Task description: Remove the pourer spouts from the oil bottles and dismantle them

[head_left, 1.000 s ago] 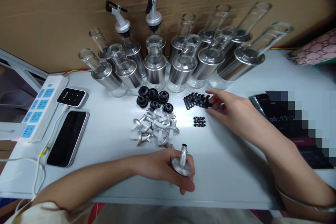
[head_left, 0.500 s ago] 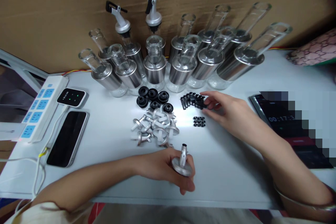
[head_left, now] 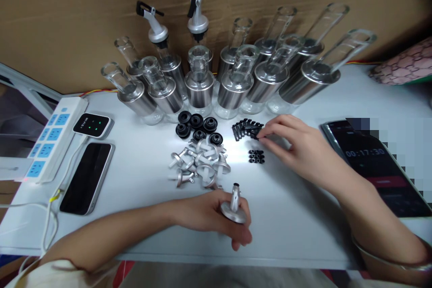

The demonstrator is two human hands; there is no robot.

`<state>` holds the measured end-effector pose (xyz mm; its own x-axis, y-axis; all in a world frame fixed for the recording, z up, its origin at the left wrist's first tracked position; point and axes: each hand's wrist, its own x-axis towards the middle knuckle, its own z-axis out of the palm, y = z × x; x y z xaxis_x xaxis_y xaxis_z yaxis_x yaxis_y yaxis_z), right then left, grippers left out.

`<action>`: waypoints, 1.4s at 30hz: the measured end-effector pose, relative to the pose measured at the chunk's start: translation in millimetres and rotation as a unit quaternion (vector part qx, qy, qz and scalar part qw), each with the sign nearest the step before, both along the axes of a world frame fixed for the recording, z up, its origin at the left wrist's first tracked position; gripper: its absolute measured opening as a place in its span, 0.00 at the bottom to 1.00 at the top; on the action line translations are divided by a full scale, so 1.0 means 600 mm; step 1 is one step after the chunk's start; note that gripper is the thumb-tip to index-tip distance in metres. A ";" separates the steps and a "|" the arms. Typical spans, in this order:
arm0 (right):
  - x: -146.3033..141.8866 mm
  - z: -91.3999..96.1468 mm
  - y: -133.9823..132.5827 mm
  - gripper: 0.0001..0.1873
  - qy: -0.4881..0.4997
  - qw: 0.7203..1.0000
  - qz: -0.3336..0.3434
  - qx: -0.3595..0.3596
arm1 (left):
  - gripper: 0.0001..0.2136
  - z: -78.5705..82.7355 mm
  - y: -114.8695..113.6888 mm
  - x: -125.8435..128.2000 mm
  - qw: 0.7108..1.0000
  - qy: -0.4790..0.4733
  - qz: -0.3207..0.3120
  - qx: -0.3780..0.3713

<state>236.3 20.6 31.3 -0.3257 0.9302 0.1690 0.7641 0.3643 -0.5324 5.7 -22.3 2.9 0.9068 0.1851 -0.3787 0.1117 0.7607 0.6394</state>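
Near the front edge, my left hand (head_left: 216,220) is closed around a silver pourer spout (head_left: 233,211), held upright with a small black tip on top. My right hand (head_left: 293,144) reaches in from the right, thumb and forefinger pinched on a black lever piece (head_left: 258,137) at the right edge of a small heap of black levers (head_left: 243,128). Just below the heap lie several tiny black caps (head_left: 256,156) in rows. Left of these are a pile of silver pourer spouts (head_left: 205,164) with white tubes and a group of black rubber stoppers (head_left: 196,121).
Glass bottles with steel sleeves (head_left: 234,92) stand along the back; two carry finished pourers (head_left: 197,22). A power strip (head_left: 50,139), a Wi-Fi device (head_left: 92,125) and a dark phone (head_left: 87,179) sit at left. A timer phone (head_left: 367,157) lies at right, beside my right forearm.
My right hand's thumb and forefinger have closed together at the right side of the lever heap. My left hand stays almost still with the pourer spout.
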 end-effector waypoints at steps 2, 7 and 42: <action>-0.011 0.018 -0.011 0.09 0.059 0.998 0.003 -0.035 | 0.23 0.001 0.001 0.000 1.000 -0.001 0.000 0.001; -0.041 0.036 -0.036 0.11 0.151 0.950 0.182 -0.203 | 0.23 0.002 0.002 -0.001 1.000 0.002 -0.011 0.014; -0.005 0.027 -0.020 0.05 0.137 0.989 -0.039 -0.047 | 0.17 0.008 0.003 0.001 0.998 0.011 -0.004 0.056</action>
